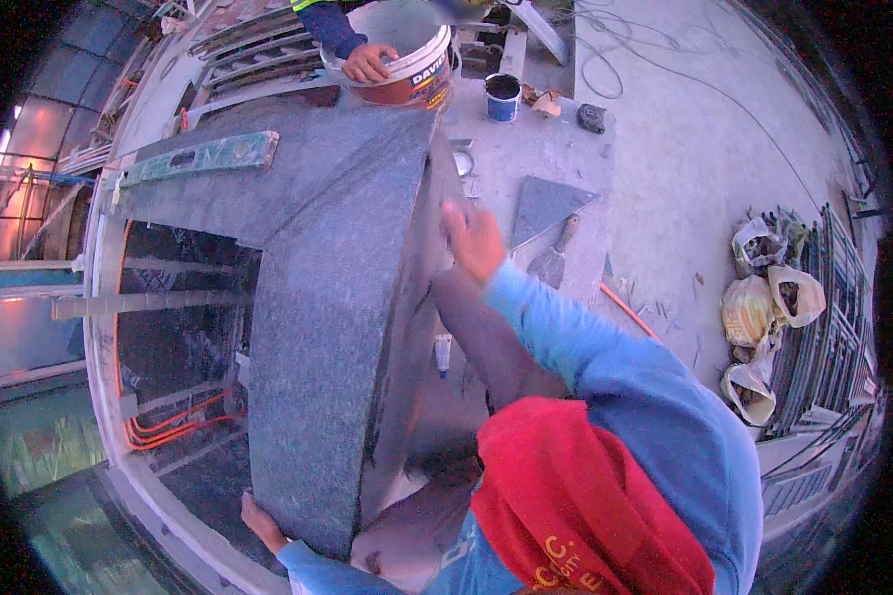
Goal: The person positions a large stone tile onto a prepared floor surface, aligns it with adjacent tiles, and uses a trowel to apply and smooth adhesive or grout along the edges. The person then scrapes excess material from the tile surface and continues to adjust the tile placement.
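Observation:
A dark grey stone-like slab (pixel 322 327) with an upright side face on its right lies in front of me. My right hand (pixel 474 238) is against that side face, its fingers curled; any small thing in it is hidden. At the slab's near left corner, my left hand (pixel 263 524) grips the edge, its fingertips partly out of sight. To the right of my right hand, a triangular grey offcut (pixel 551 206) lies on the floor, with a trowel (pixel 554 260) beside it. A small tube-like item (pixel 443 355) is on the floor below the side face.
A greenish level (pixel 203 159) lies on the slab's far left part. Another person's hand (pixel 369 63) rests on a large bucket (pixel 407 79). Nearby stands a small tub (pixel 503 99). Bags (pixel 749 312) and metal bars (pixel 814 327) line the right. An opening with orange tubing (pixel 174 428) is at left.

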Demonstrator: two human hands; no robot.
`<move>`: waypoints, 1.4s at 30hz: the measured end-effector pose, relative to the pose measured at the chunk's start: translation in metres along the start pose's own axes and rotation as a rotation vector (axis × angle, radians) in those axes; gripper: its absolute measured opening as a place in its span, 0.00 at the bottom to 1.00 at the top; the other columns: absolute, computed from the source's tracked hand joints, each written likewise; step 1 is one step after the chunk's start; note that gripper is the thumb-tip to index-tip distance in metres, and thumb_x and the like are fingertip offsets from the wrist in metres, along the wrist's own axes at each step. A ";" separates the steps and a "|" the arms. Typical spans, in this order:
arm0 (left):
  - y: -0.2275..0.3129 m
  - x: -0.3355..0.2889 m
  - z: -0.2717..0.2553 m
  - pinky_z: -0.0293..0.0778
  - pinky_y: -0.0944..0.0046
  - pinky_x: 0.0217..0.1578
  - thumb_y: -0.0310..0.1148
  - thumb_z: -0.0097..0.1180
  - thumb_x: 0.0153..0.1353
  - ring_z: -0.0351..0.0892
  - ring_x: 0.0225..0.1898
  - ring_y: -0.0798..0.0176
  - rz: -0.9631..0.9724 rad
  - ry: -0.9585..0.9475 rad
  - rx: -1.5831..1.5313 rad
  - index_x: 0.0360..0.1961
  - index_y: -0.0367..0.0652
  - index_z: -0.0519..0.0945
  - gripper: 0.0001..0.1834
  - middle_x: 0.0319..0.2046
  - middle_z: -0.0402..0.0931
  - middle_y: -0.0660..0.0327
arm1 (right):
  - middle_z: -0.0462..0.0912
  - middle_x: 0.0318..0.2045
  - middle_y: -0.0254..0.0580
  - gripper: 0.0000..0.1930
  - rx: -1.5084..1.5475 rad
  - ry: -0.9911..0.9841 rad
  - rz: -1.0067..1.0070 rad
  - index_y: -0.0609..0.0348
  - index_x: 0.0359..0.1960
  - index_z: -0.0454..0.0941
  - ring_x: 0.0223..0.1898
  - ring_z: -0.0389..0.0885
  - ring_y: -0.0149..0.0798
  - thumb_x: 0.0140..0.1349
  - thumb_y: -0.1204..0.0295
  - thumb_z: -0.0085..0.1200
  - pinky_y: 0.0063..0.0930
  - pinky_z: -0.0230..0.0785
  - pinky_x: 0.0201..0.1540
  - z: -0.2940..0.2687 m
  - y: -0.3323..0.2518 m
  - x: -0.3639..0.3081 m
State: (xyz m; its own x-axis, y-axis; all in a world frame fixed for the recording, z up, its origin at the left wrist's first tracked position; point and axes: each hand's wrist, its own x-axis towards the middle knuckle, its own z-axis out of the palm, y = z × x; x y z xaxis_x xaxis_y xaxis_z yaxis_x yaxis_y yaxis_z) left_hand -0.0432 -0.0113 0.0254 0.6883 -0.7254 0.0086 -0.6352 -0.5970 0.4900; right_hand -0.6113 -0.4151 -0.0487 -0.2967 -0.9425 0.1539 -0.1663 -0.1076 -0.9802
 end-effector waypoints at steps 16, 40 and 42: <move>-0.029 0.013 -0.003 0.65 0.56 0.58 0.35 0.40 0.68 0.73 0.55 0.44 -0.002 -0.087 0.060 0.51 0.21 0.73 0.24 0.53 0.74 0.39 | 0.81 0.31 0.58 0.19 -1.085 -0.578 -0.325 0.63 0.38 0.78 0.34 0.80 0.60 0.68 0.57 0.46 0.50 0.72 0.38 -0.092 -0.112 0.047; -0.020 0.010 -0.003 0.65 0.54 0.57 0.38 0.40 0.69 0.73 0.55 0.44 0.052 -0.050 0.101 0.52 0.22 0.74 0.26 0.53 0.74 0.39 | 0.84 0.27 0.46 0.22 -0.523 -0.538 -0.010 0.61 0.40 0.79 0.22 0.80 0.39 0.69 0.53 0.44 0.36 0.73 0.29 -0.117 -0.082 0.124; -0.019 0.012 -0.004 0.65 0.54 0.57 0.38 0.39 0.69 0.73 0.54 0.43 -0.056 -0.068 -0.012 0.52 0.21 0.74 0.26 0.52 0.75 0.39 | 0.83 0.24 0.38 0.24 -0.397 -0.614 -0.014 0.60 0.36 0.78 0.14 0.69 0.30 0.70 0.51 0.40 0.27 0.63 0.18 -0.119 -0.064 0.130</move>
State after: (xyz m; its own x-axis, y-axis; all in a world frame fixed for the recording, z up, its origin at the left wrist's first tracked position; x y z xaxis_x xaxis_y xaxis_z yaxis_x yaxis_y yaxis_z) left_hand -0.0214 -0.0072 0.0194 0.6968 -0.7129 -0.0782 -0.5922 -0.6334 0.4981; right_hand -0.7515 -0.4930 0.0489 0.2698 -0.9618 -0.0456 -0.5292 -0.1085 -0.8415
